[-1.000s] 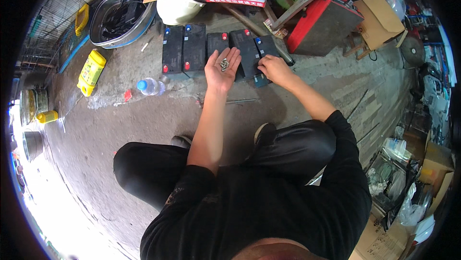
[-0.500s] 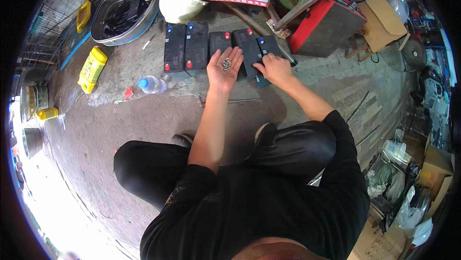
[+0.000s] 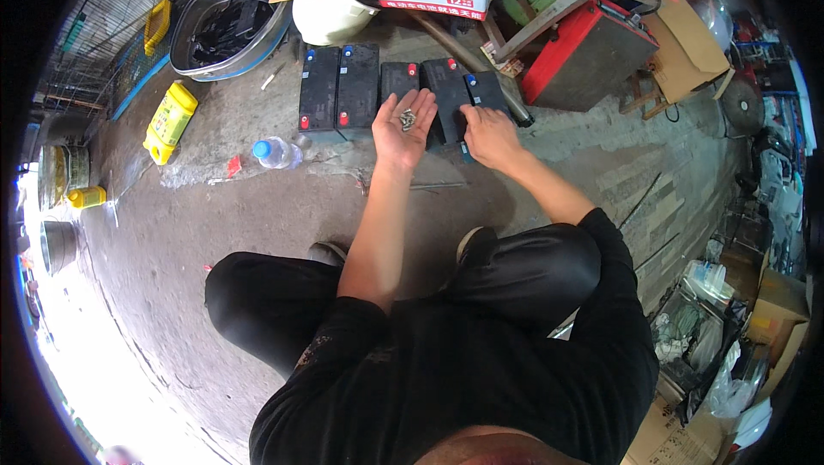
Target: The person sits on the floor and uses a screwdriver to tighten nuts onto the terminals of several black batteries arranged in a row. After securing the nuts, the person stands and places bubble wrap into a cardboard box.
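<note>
Nearest, the left hand (image 3: 401, 144) lies palm up, its grip spread apart beneath a small pile of metal pieces (image 3: 408, 121); keeping that palm level and lightly cupped should stop them rolling off. Just right, the right hand (image 3: 492, 139) curls over the near part of the rightmost battery (image 3: 489, 91); whether its grip is clamped on anything, I cannot tell. Steady, unhurried fingertips seem best there. Leftward and slightly farther, four more black batteries (image 3: 357, 83) line up.
</note>
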Demonstrator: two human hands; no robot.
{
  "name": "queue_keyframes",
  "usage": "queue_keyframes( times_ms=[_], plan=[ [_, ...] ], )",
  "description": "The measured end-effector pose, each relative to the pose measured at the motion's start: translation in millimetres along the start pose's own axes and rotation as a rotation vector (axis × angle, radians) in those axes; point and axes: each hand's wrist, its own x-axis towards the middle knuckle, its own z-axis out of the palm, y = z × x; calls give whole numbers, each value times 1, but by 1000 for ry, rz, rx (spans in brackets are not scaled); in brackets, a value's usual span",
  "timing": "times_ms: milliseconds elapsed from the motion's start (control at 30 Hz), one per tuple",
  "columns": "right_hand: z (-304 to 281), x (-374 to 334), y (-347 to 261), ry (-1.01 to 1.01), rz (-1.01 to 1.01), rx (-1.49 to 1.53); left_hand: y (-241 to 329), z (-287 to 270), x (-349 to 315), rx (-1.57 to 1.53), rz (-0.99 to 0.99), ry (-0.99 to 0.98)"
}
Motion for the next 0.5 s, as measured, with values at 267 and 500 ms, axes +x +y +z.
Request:
queue_keyframes(
  times_ms=[267,500],
  plan=[
    [-1,1,-1,-5,13,-28,-3,4,-5,29,-4,-30],
    [2,6,0,-297,166,17,-1,3,-5,10,-3,-37]
  ],
)
